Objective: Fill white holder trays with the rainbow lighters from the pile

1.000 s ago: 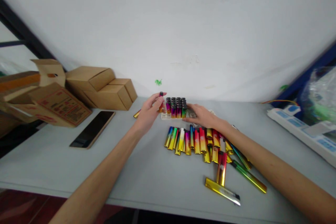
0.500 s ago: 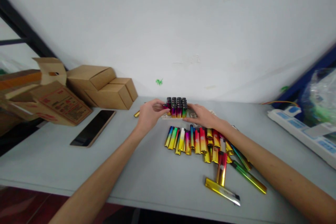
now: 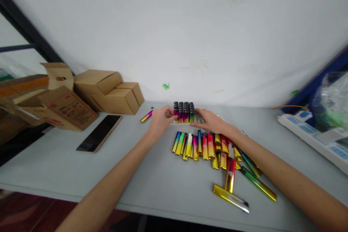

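Note:
A block of upright lighters [image 3: 185,111] with black tops stands in a pale tray [image 3: 200,120] near the wall. My left hand [image 3: 160,119] is at the block's left side, fingertips pinched on the leftmost lighter standing there. My right hand [image 3: 209,120] rests on the tray's right end and holds it down. Just in front of both hands lies a row and heap of loose metallic rainbow lighters [image 3: 206,146]. One more lighter [image 3: 146,116] lies alone to the left of my left hand.
A dark phone [image 3: 99,138] lies on the grey table [image 3: 163,181] at the left. Cardboard boxes [image 3: 108,92] are stacked at the back left. A white power strip [image 3: 312,134] and a plastic bag [image 3: 331,105] sit at the right. A gold lighter [image 3: 230,198] lies near the front edge.
My left hand lowered the upright lighter it held beside the block down into the tray's left side. The right hand stayed on the tray.

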Action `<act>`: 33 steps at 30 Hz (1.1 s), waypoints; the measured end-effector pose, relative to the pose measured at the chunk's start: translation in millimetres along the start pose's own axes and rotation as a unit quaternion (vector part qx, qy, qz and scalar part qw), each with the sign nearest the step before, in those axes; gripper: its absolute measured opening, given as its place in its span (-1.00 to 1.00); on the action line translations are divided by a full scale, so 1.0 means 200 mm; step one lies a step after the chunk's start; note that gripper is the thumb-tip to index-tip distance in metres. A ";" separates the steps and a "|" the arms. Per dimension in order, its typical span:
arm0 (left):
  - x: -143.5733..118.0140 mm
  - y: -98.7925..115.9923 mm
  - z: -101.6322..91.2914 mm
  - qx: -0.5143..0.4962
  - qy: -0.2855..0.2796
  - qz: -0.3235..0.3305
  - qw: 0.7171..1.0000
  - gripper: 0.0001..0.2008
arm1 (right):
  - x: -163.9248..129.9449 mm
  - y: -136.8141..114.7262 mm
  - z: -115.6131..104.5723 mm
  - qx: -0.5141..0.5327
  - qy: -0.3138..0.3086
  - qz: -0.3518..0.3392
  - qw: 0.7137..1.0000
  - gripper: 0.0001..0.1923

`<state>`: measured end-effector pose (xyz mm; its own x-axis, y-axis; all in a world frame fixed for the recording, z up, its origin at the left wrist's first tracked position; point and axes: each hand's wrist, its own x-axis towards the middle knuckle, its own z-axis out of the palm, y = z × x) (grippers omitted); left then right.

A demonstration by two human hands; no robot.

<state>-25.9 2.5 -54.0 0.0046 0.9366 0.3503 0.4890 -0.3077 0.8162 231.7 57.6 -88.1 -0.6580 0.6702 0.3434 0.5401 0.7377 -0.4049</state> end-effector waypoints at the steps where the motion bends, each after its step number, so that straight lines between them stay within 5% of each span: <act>1: 0.00 0.00 0.01 0.006 -0.002 0.000 1.000 -0.80 | 0.00 0.00 0.00 0.000 0.001 0.002 1.000 -0.29; 10: 0.00 -0.03 0.00 0.055 -0.033 0.028 0.998 -0.89 | 0.00 -0.01 0.00 -0.005 0.004 0.016 1.000 -0.31; 15: -0.01 0.06 -0.07 0.065 -0.010 0.072 0.995 -0.84 | 0.00 -0.02 -0.01 -0.007 0.000 0.006 1.000 -0.30; 20: -0.10 0.18 -0.06 0.118 -0.210 0.139 0.960 -0.76 | -0.01 -0.05 -0.03 0.002 -0.003 0.010 1.000 -0.32; 23: -0.16 0.20 -0.01 0.100 -0.311 0.166 0.931 -0.48 | -0.01 -0.05 -0.04 0.004 -0.005 0.013 1.000 -0.34; 27: -0.21 0.18 0.07 0.084 -0.342 0.176 0.919 -0.16 | -0.01 -0.05 -0.04 0.007 0.002 0.005 1.000 -0.35; 33: -0.22 0.19 0.07 0.114 -0.340 0.168 0.918 -0.27 | -0.02 -0.04 -0.04 0.005 -0.001 0.010 1.000 -0.35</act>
<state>4.1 -48.5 -43.9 0.6951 0.7064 0.1337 0.5290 -0.6285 0.5702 233.7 50.6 -79.8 -0.6482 0.6847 0.3332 0.5479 0.7233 -0.4203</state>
